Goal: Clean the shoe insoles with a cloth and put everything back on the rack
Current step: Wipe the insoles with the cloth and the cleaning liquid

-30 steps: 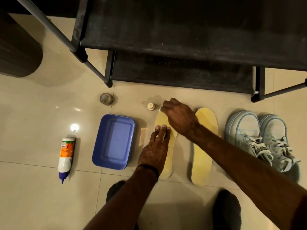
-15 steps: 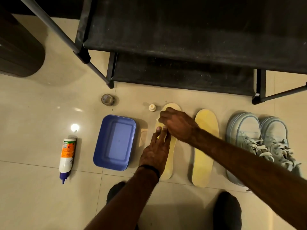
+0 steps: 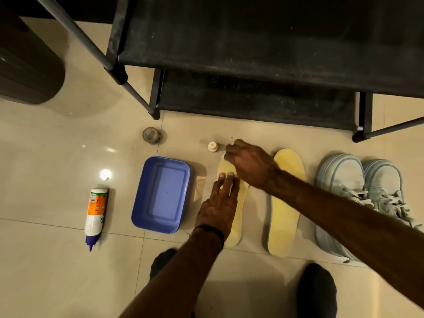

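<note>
Two yellow insoles on the floor before the rack [image 3: 252, 53]. Left hand [image 3: 218, 210] fingers flat, pinning the left insole [image 3: 236, 235]; right hand [image 3: 249, 164] curled at its toe, cloth unseen. Right hand moved toeward since half a second ago.

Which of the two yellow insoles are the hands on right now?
The insole nearer the blue tub: the left hand presses flat on it and the right hand works at its toe end. The insole beside the shoes lies untouched.
</note>
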